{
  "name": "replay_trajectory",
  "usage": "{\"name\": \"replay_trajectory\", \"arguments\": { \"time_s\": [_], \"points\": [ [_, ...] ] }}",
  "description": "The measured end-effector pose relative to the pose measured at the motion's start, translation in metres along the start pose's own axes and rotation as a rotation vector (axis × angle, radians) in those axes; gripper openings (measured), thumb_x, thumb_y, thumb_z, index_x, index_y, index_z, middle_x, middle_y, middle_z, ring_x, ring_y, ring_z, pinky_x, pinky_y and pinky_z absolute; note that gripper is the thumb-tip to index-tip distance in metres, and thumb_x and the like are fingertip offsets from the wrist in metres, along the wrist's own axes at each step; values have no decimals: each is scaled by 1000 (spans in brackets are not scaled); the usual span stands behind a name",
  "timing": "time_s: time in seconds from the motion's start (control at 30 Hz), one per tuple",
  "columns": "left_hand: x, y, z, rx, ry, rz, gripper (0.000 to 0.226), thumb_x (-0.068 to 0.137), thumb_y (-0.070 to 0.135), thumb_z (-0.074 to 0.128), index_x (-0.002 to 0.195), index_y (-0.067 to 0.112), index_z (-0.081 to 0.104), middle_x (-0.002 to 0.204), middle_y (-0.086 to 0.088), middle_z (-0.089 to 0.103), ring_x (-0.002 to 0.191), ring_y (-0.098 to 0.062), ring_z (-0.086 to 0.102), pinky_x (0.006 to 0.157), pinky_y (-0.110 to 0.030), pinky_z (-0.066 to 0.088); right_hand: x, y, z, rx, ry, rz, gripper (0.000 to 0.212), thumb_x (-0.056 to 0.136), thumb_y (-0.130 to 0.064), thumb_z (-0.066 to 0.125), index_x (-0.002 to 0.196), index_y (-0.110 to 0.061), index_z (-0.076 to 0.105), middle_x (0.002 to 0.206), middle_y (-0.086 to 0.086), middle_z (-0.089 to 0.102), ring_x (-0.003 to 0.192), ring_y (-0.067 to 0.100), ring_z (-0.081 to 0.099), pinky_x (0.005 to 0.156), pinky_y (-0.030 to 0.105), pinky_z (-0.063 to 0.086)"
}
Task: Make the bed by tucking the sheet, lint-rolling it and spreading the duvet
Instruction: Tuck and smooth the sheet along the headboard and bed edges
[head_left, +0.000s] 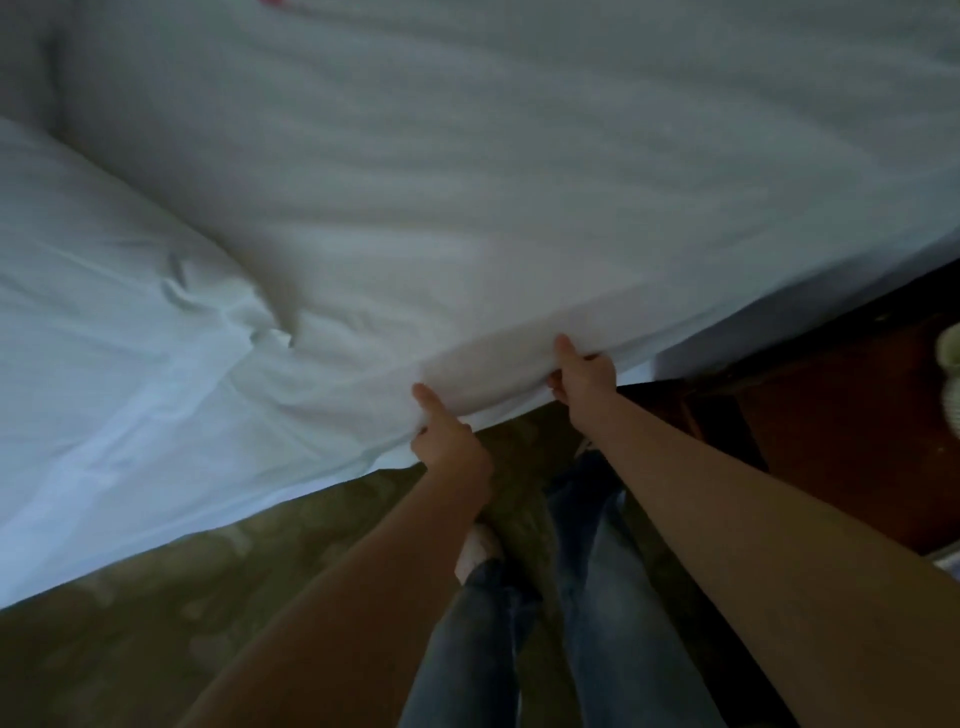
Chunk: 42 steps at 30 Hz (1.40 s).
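My left hand (449, 447) and right hand (584, 376) both pinch the sheet (467, 208) by its loose hem, thumbs on top, at the near edge of the bed (701, 353), centre frame. I judge they're spaced apart to draw it taut for tucking.

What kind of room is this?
Most likely a bedroom, perhaps a hotel room: a broad white bed sheet, patterned carpet underfoot, and dark wooden furniture alongside.

open carpet (156, 597) left, wooden furniture (831, 441) right
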<state>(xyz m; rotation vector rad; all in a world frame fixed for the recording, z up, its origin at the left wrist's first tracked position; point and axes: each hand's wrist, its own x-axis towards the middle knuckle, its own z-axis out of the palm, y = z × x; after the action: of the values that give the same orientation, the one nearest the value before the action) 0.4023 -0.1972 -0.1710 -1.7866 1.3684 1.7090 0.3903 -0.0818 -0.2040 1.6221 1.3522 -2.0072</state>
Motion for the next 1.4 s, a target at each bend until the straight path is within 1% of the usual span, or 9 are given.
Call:
{"name": "replay_trajectory", "arguments": {
  "time_s": [0.2,0.27,0.4,0.67,0.8,0.97,1.07,1.23,1.4],
  "points": [
    [33,10,-24,92,-46,56,61,94,56,39,126,5,52,112,-8,63,101,-23,57,90,-32,43,5,14,-3,-151,95,-144,21,94,-26,57,82,-9,54,79,4,57,61,9,49,62,19,46],
    [35,2,-29,105,5,111,52,95,52,41,104,4,60,85,-5,63,88,-22,59,79,-32,45,3,19,-7,-292,93,-218,28,96,-22,52,69,-14,47,68,3,54,59,9,48,61,19,43],
    [40,-3,-39,30,14,190,43,95,42,50,65,11,51,63,-1,51,57,-10,47,58,-22,41,-2,29,-14,-389,79,-267,31,97,-17,50,66,-15,48,64,3,55,59,10,47,65,21,43],
    [51,-15,-61,254,-12,386,46,99,36,43,61,11,53,61,-3,48,57,-13,43,54,-26,37,-18,51,4,-418,-259,-78,28,93,-41,52,82,-16,53,79,0,57,69,11,53,66,23,45],
    [54,-5,-75,229,-116,299,44,97,40,46,67,9,57,64,-2,52,57,-12,46,55,-23,41,-20,53,17,-365,-165,-130,29,94,-27,55,70,-11,52,70,3,55,63,11,50,67,22,45],
    [80,30,-102,-14,114,167,49,97,46,39,72,6,55,70,-3,56,69,-18,50,59,-27,41,-21,51,16,-472,-103,-140,42,95,-27,55,58,-8,48,63,5,51,58,12,46,60,21,42],
    [81,26,-120,187,174,321,50,100,35,34,69,2,56,74,-8,57,74,-21,51,73,-32,44,-24,54,19,-487,-73,-169,40,95,-28,53,60,-9,48,63,4,51,58,11,46,58,20,41],
    [89,31,-140,507,111,507,50,101,25,34,56,9,47,59,-5,47,63,-22,46,63,-29,36,-34,62,29,-697,-20,-186,47,100,-38,36,64,-10,47,65,6,53,58,15,48,56,26,38],
    [73,78,-130,817,111,901,59,100,27,34,44,9,35,46,-3,37,45,-17,36,48,-27,26,-76,21,85,-1310,79,-868,54,100,-35,30,51,-14,39,52,-1,39,48,15,37,49,26,25]
  ]
}}
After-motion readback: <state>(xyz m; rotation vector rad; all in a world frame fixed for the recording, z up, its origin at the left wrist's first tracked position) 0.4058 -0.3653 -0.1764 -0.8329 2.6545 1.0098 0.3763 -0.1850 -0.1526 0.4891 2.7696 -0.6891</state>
